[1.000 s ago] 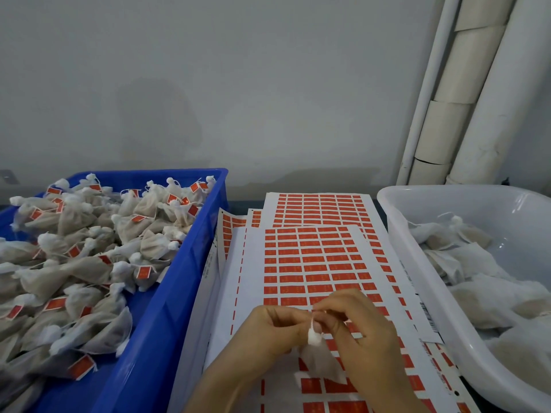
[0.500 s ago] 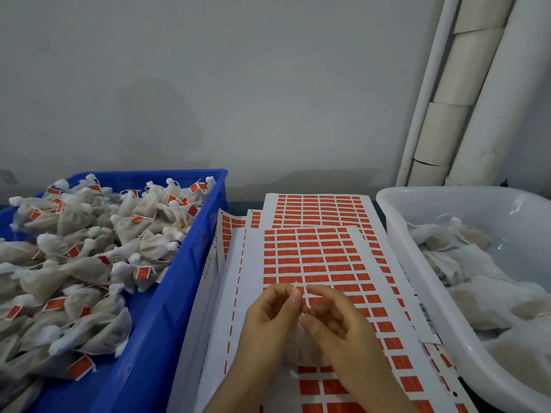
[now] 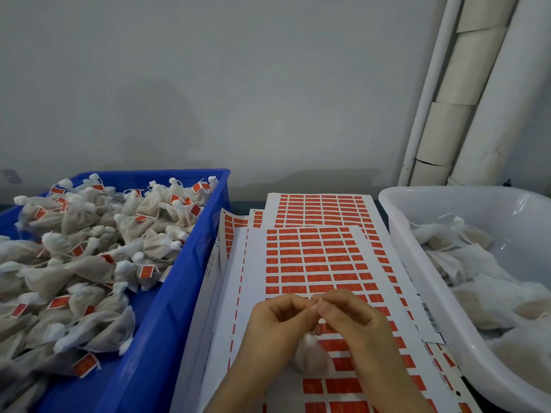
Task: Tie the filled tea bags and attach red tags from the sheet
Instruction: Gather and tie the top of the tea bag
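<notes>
Raised since a moment ago: both hands, fingertips now meeting above the tea bag (image 3: 310, 353) on the top tag sheet (image 3: 313, 263).
Left hand (image 3: 278, 320) and right hand (image 3: 351, 320) curled, pinching something small between touching fingertips, too fine to identify; bag below, resting near the sheet's front edge. Blue crate (image 3: 167, 293) of tagged bags at left; white tub (image 3: 417, 263) of untied bags at right.
</notes>
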Demonstrator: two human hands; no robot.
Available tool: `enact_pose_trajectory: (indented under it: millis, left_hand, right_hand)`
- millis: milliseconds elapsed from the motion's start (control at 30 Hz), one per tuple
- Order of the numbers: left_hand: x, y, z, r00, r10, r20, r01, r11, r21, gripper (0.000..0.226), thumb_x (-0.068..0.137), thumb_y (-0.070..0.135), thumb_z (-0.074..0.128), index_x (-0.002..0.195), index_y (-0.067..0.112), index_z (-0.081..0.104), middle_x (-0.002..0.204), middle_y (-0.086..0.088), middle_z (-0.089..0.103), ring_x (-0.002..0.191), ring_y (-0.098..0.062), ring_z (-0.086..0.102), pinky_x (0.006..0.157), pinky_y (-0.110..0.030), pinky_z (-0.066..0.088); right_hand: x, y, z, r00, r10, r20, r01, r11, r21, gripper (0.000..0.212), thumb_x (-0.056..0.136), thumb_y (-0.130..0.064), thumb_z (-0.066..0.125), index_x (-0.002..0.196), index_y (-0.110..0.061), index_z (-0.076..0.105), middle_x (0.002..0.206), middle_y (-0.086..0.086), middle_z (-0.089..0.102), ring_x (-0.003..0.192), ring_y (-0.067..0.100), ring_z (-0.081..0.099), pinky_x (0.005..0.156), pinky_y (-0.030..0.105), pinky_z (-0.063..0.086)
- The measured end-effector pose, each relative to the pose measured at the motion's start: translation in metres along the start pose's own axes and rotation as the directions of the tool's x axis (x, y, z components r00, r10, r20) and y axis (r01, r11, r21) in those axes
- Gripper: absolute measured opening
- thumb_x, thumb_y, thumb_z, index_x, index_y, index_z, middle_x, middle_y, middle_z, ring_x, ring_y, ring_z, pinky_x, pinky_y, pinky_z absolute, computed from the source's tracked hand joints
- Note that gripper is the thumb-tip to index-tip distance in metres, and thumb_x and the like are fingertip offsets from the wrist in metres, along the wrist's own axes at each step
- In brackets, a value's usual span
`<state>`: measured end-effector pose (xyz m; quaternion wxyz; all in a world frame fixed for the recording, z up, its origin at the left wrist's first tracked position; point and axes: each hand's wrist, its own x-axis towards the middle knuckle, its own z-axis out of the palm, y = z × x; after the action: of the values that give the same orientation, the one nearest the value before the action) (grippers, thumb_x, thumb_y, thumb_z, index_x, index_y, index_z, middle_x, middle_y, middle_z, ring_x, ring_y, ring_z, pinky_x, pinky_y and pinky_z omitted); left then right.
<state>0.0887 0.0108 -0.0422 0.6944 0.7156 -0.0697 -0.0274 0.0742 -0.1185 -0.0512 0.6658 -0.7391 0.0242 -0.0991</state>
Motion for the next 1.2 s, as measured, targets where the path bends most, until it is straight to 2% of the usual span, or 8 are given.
enact_pose_trajectory:
  millis: [100,200,300,433,567,700,867,1200]
  left_hand:
    - [-0.001,0.002,-0.001,1.0,-0.011,0.016,0.011,1.0,0.024,0.021,0.083,0.021,0.068,0.065,0.029,0.074,0.07,0.004,0.072,0.07,-0.01,0.069,0.062,-0.011,0.05]
    - [-0.002,0.004,0.001,0.997,-0.041,0.058,0.041,0.999,0.002,0.007,0.084,0.035,0.063,0.083,0.031,0.069,0.079,0.013,0.071,0.076,-0.006,0.068,0.063,-0.012,0.05]
    - [-0.004,0.002,0.003,0.988,-0.097,0.123,0.097,0.995,0.012,0.022,0.081,0.033,0.069,0.099,0.035,0.057,0.082,0.021,0.069,0.08,0.001,0.067,0.06,-0.009,0.049]
    - [-0.005,-0.002,0.008,0.99,-0.037,0.136,0.03,0.998,0.05,0.023,0.073,0.02,0.08,0.082,0.033,0.063,0.083,0.013,0.071,0.08,-0.008,0.07,0.063,-0.014,0.053]
    - [-0.001,-0.004,0.002,0.995,0.097,0.023,-0.099,0.989,0.109,0.019,0.077,0.022,0.076,0.065,0.029,0.064,0.069,0.008,0.068,0.066,-0.009,0.066,0.058,-0.012,0.05]
    - [0.0,-0.003,0.003,0.994,0.106,0.019,-0.108,0.983,0.151,0.019,0.077,0.017,0.075,0.067,0.031,0.065,0.07,0.011,0.068,0.067,-0.007,0.066,0.056,-0.011,0.049]
    - [-0.002,-0.008,-0.003,0.996,0.003,0.086,-0.02,0.979,0.201,0.025,0.076,0.022,0.076,0.093,0.034,0.062,0.065,0.015,0.065,0.059,0.0,0.062,0.056,-0.011,0.048]
    - [0.001,-0.008,-0.01,0.993,0.001,0.114,-0.025,0.977,0.211,0.018,0.08,0.018,0.073,0.09,0.03,0.062,0.073,0.013,0.068,0.075,-0.005,0.067,0.061,-0.014,0.052]
  right_hand:
    - [0.001,0.001,0.003,0.996,0.083,-0.019,-0.081,0.994,0.077,0.015,0.079,-0.021,0.068,0.067,-0.03,0.069,0.069,-0.018,0.069,0.071,0.006,0.067,0.053,0.011,0.049]
    - [0.001,-0.002,0.002,0.987,0.159,0.003,-0.156,0.963,0.222,0.009,0.077,-0.027,0.064,0.074,-0.023,0.071,0.063,0.002,0.066,0.062,0.02,0.065,0.058,0.023,0.054]
    - [0.0,-0.004,-0.002,0.978,0.205,0.023,-0.199,0.904,0.379,0.022,0.079,-0.027,0.055,0.085,-0.009,0.067,0.066,0.019,0.057,0.067,0.029,0.06,0.061,0.03,0.058]
    - [-0.002,-0.007,-0.006,0.982,0.182,0.058,-0.188,0.876,0.444,0.024,0.092,-0.02,0.044,0.083,-0.006,0.062,0.067,0.014,0.062,0.061,0.025,0.064,0.059,0.031,0.056]
    - [0.0,-0.014,-0.007,0.991,0.121,0.051,-0.129,0.845,0.519,0.031,0.097,-0.006,0.036,0.07,-0.01,0.05,0.055,0.005,0.048,0.041,0.011,0.04,0.058,0.027,0.049]
    - [0.002,-0.018,-0.015,0.998,0.058,-0.023,-0.035,0.825,0.563,0.048,0.097,-0.001,0.032,0.058,-0.021,0.051,0.053,0.001,0.044,0.041,0.008,0.035,0.042,0.015,0.035]
    - [0.001,-0.017,-0.011,1.0,0.015,0.015,-0.021,0.86,0.509,0.026,0.096,-0.004,0.034,0.072,-0.009,0.042,0.054,0.003,0.044,0.042,0.009,0.036,0.041,0.015,0.036]
    - [0.003,-0.018,-0.018,0.999,-0.001,-0.053,0.029,0.845,0.534,0.021,0.096,-0.005,0.034,0.076,-0.007,0.04,0.055,0.003,0.044,0.044,0.008,0.037,0.043,0.015,0.038]
